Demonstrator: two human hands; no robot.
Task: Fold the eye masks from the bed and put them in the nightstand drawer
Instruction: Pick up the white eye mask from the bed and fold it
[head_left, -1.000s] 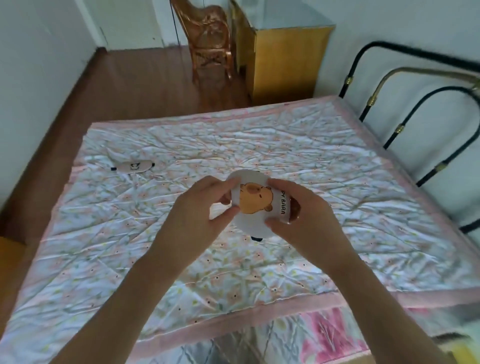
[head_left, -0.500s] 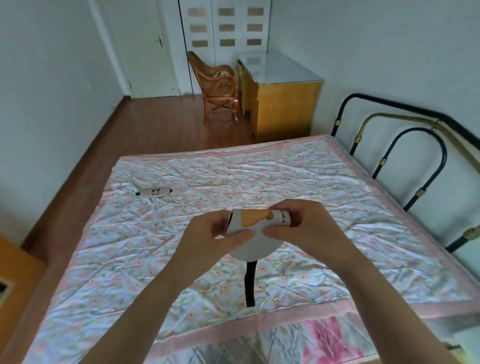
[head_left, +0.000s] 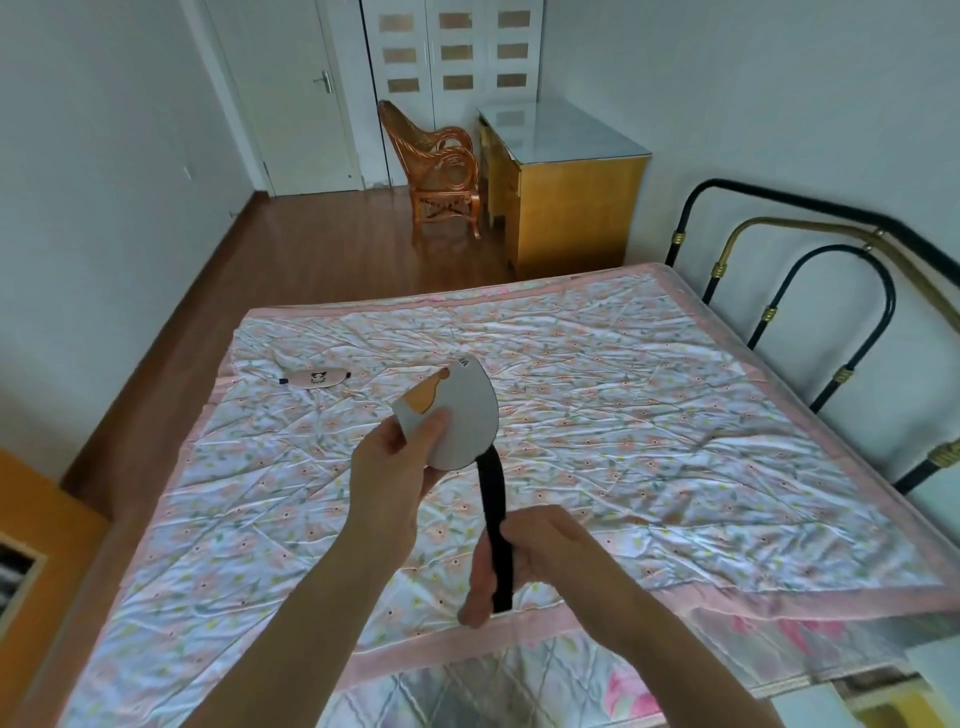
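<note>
over the bed (head_left: 597, 415): your left hand (head_left: 395, 467) pinches the folded eye mask (head_left: 457, 415)
strap (head_left: 493, 519): your right hand (head_left: 524, 556) grips it
far left of the quilt: second eye mask (head_left: 315, 378)

The bed (head_left: 597, 415) in front of me carries a crumpled quilted cover (head_left: 623, 467), white with small peach flowers and a pink border along its edges. On it, near the far left corner and close to the left edge, lies a pale pink eye mask (head_left: 314, 378) flat, with a dark printed face in its middle and a dark strap end showing at each side. Along the right edge stands a black and brass metal bed frame (head_left: 810, 291). At the near edge a second flowered layer (head_left: 467, 691) shows under the pink border.
</note>
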